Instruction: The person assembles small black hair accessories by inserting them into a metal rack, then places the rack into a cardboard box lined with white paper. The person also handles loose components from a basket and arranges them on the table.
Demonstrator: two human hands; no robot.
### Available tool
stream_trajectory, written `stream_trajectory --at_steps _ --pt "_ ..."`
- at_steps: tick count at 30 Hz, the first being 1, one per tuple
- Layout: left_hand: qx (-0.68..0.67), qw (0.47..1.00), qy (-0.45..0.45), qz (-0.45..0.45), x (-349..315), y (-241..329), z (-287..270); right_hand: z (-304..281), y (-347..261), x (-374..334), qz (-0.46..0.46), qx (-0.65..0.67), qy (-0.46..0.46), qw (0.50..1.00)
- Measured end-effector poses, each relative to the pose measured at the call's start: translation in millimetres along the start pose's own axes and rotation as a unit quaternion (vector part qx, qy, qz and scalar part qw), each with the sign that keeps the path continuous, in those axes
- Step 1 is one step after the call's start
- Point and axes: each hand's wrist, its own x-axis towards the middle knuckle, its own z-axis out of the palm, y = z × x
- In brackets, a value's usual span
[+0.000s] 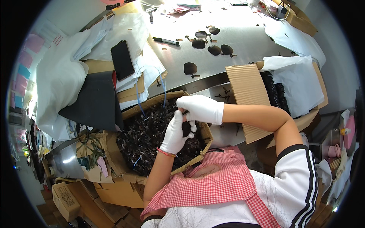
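Note:
Both of my hands wear white gloves and meet over a cardboard box [210,141] full of small dark pieces [142,138]. My left hand [174,133] is closed around a dark rounded piece [186,129] that looks like a sunglass lens, partly covered by the fingers. Coming in from the right, my right hand [201,109] touches the left fingertips. Its fingers are pinched together, and whatever small part they grip is mostly hidden. Beyond the box, several dark lenses [190,68] with small clip-like parts lie on the metal table [175,81].
At the right stands an open carton [247,89] with white paper and black pieces inside. A black phone [122,60] rests on papers at the left, beside a dark folded sheet [95,98]. A marker [166,41] lies farther back. Blue straps [164,93] rise from the box.

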Motion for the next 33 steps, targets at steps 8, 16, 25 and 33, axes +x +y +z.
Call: stream_trajectory --at_steps 8,16,25,33 --pt "-0.432 0.865 0.203 -0.158 -37 -22 -5 13 27 27 -0.228 -0.141 0.085 0.959" --pt "-0.226 0.963 0.144 -0.037 -52 -17 -14 -49 102 48 -0.145 -0.431 0.239 0.858" --pt "0.007 0.996 0.077 0.046 -4 10 4 -27 42 3 -0.205 0.009 0.087 0.975" --pt "-0.122 0.983 0.133 -0.038 4 -4 16 10 21 1 -0.222 -0.267 0.138 0.928"
